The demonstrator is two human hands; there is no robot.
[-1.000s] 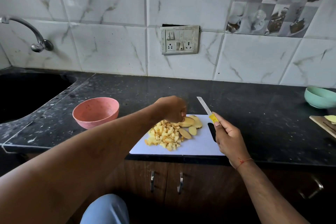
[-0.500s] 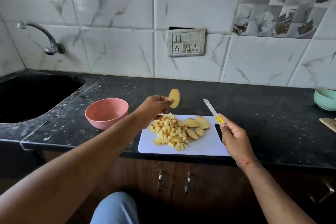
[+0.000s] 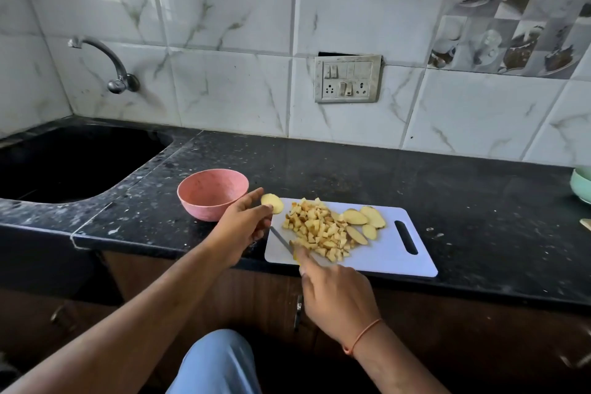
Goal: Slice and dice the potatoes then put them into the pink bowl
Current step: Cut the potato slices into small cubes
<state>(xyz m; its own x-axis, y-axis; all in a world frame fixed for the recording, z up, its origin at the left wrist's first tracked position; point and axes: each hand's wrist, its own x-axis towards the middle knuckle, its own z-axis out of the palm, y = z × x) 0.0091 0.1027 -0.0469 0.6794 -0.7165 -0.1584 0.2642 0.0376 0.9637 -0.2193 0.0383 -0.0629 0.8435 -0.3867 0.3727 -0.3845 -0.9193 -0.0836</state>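
A white cutting board (image 3: 390, 257) lies on the black counter. On it sits a heap of diced potato (image 3: 318, 229), with several potato slices (image 3: 364, 221) to its right. My left hand (image 3: 243, 225) pinches one potato slice (image 3: 272, 203) at the board's far left corner, right beside the pink bowl (image 3: 211, 193), which looks empty. My right hand (image 3: 335, 294) grips a knife (image 3: 281, 239) by its yellow handle. The blade lies low over the board's left part, pointing left toward my left hand.
A dark sink (image 3: 73, 163) with a tap (image 3: 108, 64) is at the left. A pale green bowl (image 3: 581, 185) stands at the right edge, with a wooden board's corner (image 3: 586, 223) below it. Cabinet doors with handles (image 3: 299, 310) run under the counter.
My left hand lowered the slice from the air down to the board's left corner. My right hand swung the knife from the board's right side to the left front, blade now pointing left.
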